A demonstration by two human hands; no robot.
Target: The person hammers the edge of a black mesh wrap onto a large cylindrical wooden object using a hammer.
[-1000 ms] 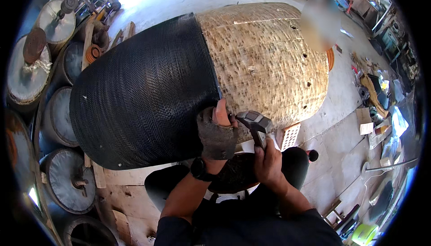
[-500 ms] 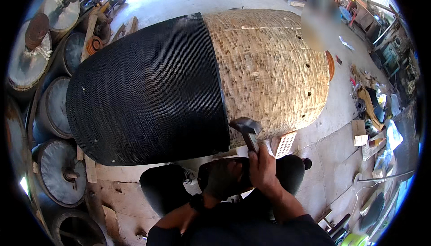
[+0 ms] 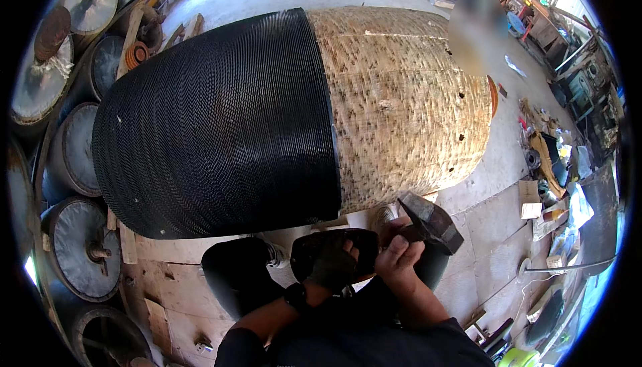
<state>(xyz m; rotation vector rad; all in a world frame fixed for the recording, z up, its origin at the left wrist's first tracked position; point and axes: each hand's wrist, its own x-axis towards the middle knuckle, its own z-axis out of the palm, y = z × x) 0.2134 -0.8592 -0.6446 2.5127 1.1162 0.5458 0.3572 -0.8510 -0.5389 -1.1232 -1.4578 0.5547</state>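
A large wooden drum (image 3: pixel 401 99) lies on its side before me, its pale surface covered with dark marks and a few holes. Ribbed black material (image 3: pixel 221 126) wraps its left part. My right hand (image 3: pixel 400 260) is closed round the handle of a hammer (image 3: pixel 435 225), whose head is raised near the drum's lower right edge, not touching it. My left hand (image 3: pixel 334 260), in a dark glove with bare fingertips, is over a dark oval container (image 3: pixel 364 245) between my knees. Its fingers are curled together; what they hold, if anything, is too small to make out.
Several metal-ended rollers (image 3: pixel 83 250) are stacked along the left. Wooden planks (image 3: pixel 129 240) lie beside them. Clutter with a cardboard box (image 3: pixel 529 200) and plastic bags (image 3: pixel 580 206) covers the right side. A blurred person (image 3: pixel 476 32) is at the drum's far right end.
The hammer has swung away from the black material's edge, up and to the right. My left hand's fingers, blurred earlier, now show curled over the container. The view has shifted slightly.
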